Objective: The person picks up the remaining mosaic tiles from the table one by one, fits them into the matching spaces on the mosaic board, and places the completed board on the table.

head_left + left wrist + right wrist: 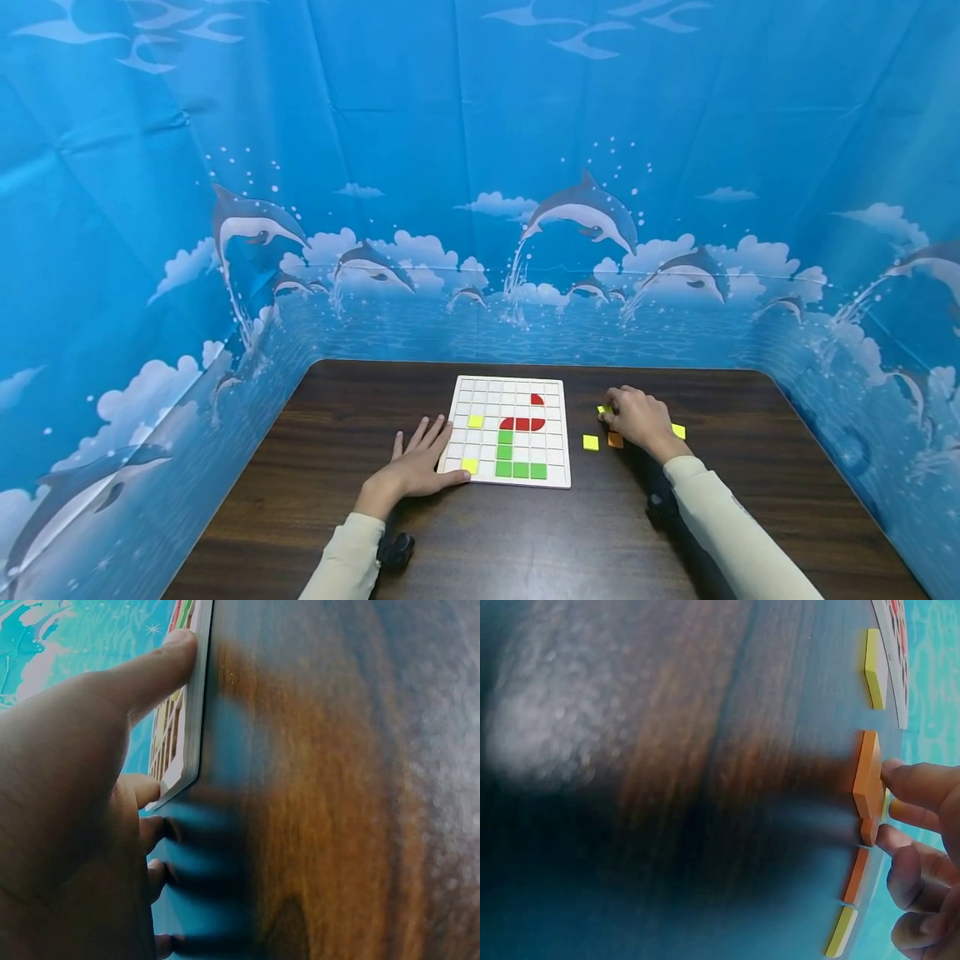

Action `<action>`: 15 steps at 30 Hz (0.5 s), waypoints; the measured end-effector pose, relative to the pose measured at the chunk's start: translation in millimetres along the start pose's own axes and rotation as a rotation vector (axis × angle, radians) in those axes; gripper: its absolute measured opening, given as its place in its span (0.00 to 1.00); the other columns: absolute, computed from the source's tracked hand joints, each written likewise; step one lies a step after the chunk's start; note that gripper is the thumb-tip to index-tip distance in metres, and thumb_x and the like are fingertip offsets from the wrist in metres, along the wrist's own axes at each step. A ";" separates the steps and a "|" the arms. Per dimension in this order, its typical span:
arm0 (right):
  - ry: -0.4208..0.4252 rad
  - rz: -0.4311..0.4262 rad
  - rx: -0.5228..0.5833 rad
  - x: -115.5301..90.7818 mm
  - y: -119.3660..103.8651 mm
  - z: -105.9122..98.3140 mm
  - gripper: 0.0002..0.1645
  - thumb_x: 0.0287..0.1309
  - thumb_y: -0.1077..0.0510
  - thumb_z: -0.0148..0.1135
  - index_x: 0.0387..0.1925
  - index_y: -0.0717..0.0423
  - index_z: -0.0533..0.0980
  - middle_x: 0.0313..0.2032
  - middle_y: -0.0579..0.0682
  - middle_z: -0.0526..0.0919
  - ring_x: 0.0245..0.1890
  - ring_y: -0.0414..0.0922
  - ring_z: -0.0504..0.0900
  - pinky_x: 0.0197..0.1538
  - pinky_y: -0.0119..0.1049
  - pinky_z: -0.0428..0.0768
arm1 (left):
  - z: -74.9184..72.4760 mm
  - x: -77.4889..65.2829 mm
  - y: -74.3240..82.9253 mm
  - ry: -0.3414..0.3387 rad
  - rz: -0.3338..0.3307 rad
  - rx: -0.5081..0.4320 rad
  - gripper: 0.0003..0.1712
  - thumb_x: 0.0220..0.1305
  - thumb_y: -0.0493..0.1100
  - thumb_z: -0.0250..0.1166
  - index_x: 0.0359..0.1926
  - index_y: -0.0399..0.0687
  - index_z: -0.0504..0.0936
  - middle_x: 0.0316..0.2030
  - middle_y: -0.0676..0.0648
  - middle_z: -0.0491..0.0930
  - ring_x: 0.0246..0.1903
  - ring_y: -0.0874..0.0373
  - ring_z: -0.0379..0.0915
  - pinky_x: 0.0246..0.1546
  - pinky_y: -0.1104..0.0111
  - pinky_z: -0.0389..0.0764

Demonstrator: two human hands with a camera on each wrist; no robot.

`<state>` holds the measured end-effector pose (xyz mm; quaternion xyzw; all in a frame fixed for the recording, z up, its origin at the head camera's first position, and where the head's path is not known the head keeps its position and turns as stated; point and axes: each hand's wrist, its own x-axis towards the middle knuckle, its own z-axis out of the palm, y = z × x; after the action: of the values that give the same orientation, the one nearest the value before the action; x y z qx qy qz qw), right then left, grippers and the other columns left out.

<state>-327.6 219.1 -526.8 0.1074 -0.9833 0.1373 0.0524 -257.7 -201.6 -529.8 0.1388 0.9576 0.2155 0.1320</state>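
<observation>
A white grid board [482,446] lies on the table with red, green and yellow tiles in its squares. My left hand [415,469] rests at its lower left corner, fingers spread along the left side and thumb on the front edge. To the right of the board, my right hand [639,419] is bent over loose tiles, and its fingertips pinch a yellow tile [603,409]. Just below those fingers lies an orange tile [615,440], seen in the right wrist view as the nearest orange tile [867,776]. That hand partly hides the other tiles.
A loose yellow tile [591,442] lies between the board and the right hand. Another yellow tile [678,431] shows beyond the right wrist. The dark wooden table [517,542] meets a blue dolphin-print curtain [420,125] at its back and sides.
</observation>
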 end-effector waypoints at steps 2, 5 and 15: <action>0.000 0.006 -0.010 1.3 0.0 1.3 0.15 0.66 0.52 0.74 0.50 0.55 0.86 0.39 0.51 0.84 0.25 0.44 0.76 0.25 0.40 0.75 | -1.0 -0.6 1.5 -0.003 0.002 -0.003 0.65 0.64 0.80 0.62 0.87 0.47 0.50 0.87 0.40 0.43 0.86 0.37 0.32 0.78 0.29 0.30; 0.003 0.004 -0.025 2.3 -1.8 2.4 0.14 0.65 0.53 0.74 0.49 0.55 0.87 0.40 0.52 0.86 0.25 0.44 0.78 0.26 0.41 0.78 | -0.1 0.2 0.7 0.004 0.009 -0.002 0.64 0.66 0.79 0.61 0.87 0.46 0.50 0.87 0.40 0.44 0.86 0.37 0.33 0.78 0.28 0.30; 0.000 0.023 -0.060 2.2 -9.3 3.4 0.13 0.66 0.53 0.74 0.49 0.54 0.89 0.42 0.54 0.87 0.27 0.45 0.82 0.29 0.45 0.83 | 1.9 4.0 -3.4 -0.013 -0.014 0.026 0.63 0.66 0.78 0.61 0.87 0.50 0.48 0.87 0.44 0.41 0.87 0.40 0.31 0.80 0.31 0.30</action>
<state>-327.9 209.0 -527.4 0.0945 -0.9881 0.1082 0.0542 -261.6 -202.6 -533.8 0.1354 0.9603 0.2010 0.1380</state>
